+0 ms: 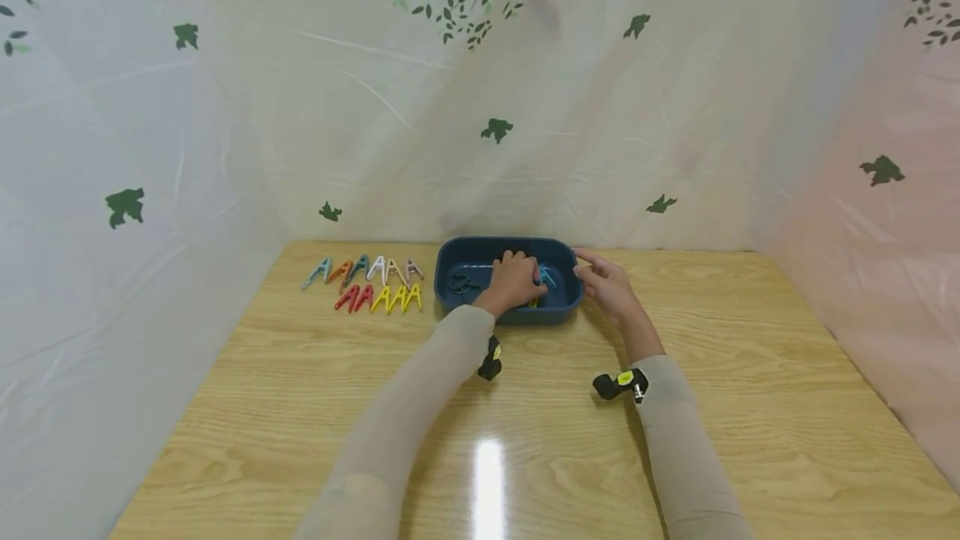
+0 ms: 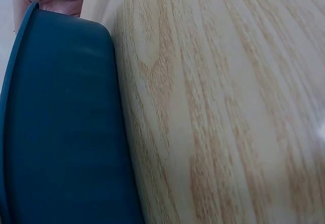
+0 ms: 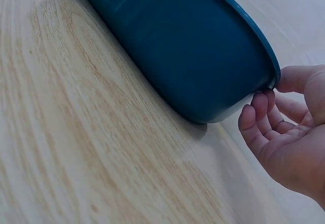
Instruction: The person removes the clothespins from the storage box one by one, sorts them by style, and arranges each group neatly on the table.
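Observation:
A dark blue plastic basin [image 1: 504,317] stands near the back of the table. My left hand [image 1: 513,283] reaches down into it, fingers bent; what lies under the palm is hidden. Beside that hand inside the basin are a light blue clothespin [image 1: 548,277] and part of a yellow clothespin [image 1: 534,302]. Dark green clothespins [image 1: 462,283] lie at the basin's left end. My right hand [image 1: 609,288] pinches the rim at the right end, its thumb at the edge and fingers curled beneath, as the right wrist view shows. The left wrist view shows only the basin's outer wall [image 2: 63,112] and fingers beyond.
Left of the basin, several clothespins lie in two rows: a back row with light blue, orange [image 1: 341,271], white [image 1: 377,267] and other colours, and a front row of red [image 1: 356,298] and yellow [image 1: 397,298]. A leaf-patterned sheet [image 1: 420,157] hangs behind the wooden table [image 1: 555,440].

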### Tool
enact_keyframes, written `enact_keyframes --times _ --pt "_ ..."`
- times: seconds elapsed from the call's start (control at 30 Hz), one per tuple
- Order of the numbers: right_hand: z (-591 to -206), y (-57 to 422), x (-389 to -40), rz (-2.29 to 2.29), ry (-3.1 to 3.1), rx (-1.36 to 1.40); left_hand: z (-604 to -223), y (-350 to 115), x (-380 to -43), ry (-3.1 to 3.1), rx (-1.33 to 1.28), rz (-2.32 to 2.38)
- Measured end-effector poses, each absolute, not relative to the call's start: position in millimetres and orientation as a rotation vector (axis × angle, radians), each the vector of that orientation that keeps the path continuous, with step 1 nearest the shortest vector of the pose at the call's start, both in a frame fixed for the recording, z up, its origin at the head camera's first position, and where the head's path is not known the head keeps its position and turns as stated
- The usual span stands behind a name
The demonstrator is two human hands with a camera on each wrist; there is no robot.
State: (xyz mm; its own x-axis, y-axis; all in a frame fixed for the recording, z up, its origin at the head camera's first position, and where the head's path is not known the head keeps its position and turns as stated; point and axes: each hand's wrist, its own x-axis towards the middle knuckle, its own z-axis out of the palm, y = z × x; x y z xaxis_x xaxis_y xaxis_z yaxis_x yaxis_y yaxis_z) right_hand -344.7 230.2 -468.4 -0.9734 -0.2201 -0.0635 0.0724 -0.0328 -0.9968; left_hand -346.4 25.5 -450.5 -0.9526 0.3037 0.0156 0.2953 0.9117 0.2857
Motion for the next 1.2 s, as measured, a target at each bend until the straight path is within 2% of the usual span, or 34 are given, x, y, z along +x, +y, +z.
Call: enact_keyframes --times 1.2 --pt "-469.9 228.4 -343.5 -2.141 2.057 -0.176 -449.3 32.0 -349.2 3.065 0.433 0.406"
